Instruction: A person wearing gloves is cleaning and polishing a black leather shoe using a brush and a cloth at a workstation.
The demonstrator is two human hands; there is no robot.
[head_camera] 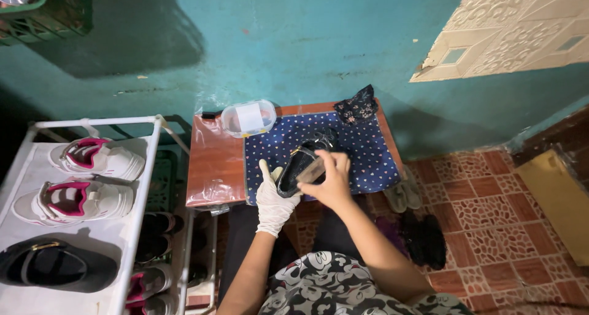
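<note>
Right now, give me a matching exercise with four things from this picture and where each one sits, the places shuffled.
Things:
1. black shoe
2. clear plastic container
3. white and pink sneakers
4. dark patterned cloth

Places:
A. far right corner of the small table
B. top shelf of the white rack
C. held in the gloved left hand
D. far edge of the table, left of the dotted mat

Pairs: 1-C, 2-D, 3-B, 4-A

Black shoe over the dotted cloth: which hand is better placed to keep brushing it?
Probably the right. The bare right hand already grips the brush against the black shoe, while the gloved left hand is busy cradling that shoe from below above the dotted cloth.
</note>
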